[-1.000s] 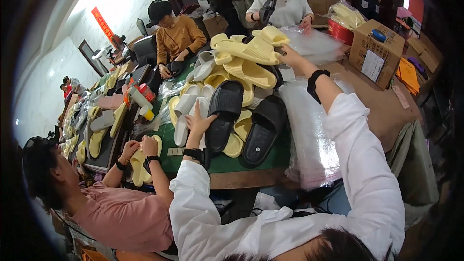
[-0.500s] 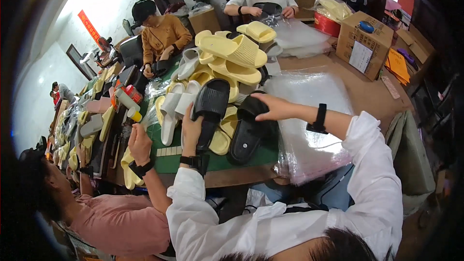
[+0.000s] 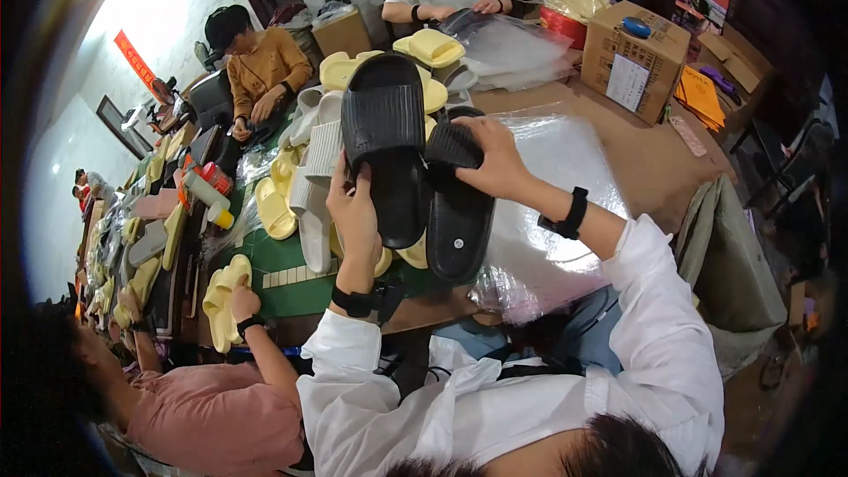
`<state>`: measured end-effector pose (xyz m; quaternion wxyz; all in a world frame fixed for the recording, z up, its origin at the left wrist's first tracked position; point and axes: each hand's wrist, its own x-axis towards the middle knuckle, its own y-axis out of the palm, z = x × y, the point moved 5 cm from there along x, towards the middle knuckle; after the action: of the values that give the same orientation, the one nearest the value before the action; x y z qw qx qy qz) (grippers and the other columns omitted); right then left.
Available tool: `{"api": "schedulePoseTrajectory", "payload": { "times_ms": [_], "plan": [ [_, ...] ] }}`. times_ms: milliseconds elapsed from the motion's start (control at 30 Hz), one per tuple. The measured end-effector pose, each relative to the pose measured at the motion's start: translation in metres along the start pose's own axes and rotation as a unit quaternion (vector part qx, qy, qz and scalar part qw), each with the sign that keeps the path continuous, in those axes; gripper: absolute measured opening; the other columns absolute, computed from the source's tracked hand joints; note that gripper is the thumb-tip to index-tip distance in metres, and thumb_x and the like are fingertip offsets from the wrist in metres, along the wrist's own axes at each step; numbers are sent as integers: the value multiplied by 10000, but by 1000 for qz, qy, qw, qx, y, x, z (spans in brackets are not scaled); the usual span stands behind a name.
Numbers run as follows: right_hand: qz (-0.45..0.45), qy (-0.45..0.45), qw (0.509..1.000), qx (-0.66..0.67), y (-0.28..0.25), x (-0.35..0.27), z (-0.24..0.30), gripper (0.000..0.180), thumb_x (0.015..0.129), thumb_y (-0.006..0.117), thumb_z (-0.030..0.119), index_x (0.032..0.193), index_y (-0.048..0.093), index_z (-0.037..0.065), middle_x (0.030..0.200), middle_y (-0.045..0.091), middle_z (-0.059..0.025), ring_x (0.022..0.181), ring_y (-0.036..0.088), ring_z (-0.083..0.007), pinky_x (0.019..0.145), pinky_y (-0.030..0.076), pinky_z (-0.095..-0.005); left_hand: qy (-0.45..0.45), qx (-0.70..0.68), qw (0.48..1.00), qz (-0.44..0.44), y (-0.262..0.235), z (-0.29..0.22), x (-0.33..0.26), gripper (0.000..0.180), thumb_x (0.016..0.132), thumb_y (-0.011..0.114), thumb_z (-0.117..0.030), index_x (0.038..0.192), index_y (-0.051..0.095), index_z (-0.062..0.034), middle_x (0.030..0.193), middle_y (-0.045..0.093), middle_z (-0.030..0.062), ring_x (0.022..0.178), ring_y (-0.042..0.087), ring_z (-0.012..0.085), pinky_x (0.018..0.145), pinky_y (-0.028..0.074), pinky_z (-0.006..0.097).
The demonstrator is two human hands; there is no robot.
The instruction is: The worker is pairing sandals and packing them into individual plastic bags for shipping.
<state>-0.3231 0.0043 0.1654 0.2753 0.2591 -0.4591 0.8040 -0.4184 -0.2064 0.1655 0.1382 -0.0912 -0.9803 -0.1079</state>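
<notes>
My left hand (image 3: pixel 356 216) is closed on the edge of a black slipper (image 3: pixel 397 199), which is raised with its ribbed strap toward the far side. Beside it, a second black slipper (image 3: pixel 459 234) is gripped by my right hand (image 3: pixel 488 159), fingers over its strap. The two slippers stand close side by side, sole interiors facing me. Behind them is a heap of slippers, with a yellow slipper (image 3: pixel 435 49) on top and a light grey slipper (image 3: pixel 311 212) near my left wrist. The held slippers hide part of the heap.
Clear plastic bags (image 3: pixel 556 212) lie on the table to my right. A cardboard box (image 3: pixel 634 62) stands at the back right. At my left, a co-worker's hand (image 3: pixel 245 303) holds yellow slippers (image 3: pixel 221 305); two other people work across the table.
My left hand has raised its black slipper higher in front of the heap. The other slipper has shifted left with my right hand. The co-worker's hand at left has lowered onto yellow slippers.
</notes>
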Motion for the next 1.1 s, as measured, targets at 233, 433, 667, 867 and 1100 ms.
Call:
{"api": "schedulePoseTrajectory", "payload": {
  "times_ms": [233,433,667,867,1100],
  "plan": [
    [-7,28,999,16,-104,-18,-26,566,622,696,176,1164,541,126,1108,498,-152,1087,468,-343,955,376,-411,-194,-72,949,238,55,16,-48,514,902,429,33,1401,347,-53,1311,469,120,1119,500,156,927,403,254],
    [166,107,980,-10,-140,-67,-90,487,704,701,189,1171,574,135,1164,513,-147,1136,474,-327,976,387,-398,-252,87,913,309,125,71,-107,364,966,451,-154,1298,328,-67,1041,596,90,913,547,136,801,419,256],
    [219,269,925,-156,-117,-133,-121,420,757,690,364,1117,628,156,1183,510,-220,1103,479,-367,919,413,-422,-264,116,903,319,134,162,-163,754,856,581,-54,1448,112,-74,1265,475,255,1093,521,277,860,449,319],
    [269,313,888,-202,-61,-158,-136,465,802,604,472,1114,644,130,1285,426,-276,1203,410,-406,979,358,-485,67,265,729,628,126,114,-231,149,802,582,-91,941,618,-52,1066,591,210,1018,569,366,920,425,439],
    [149,261,953,-28,-85,-141,-140,348,859,575,255,1047,599,-37,1159,511,-227,988,546,-384,898,427,-359,267,369,714,532,122,109,-244,224,802,590,-196,964,699,-86,1257,500,229,1166,461,387,963,368,464]
  ]
}}
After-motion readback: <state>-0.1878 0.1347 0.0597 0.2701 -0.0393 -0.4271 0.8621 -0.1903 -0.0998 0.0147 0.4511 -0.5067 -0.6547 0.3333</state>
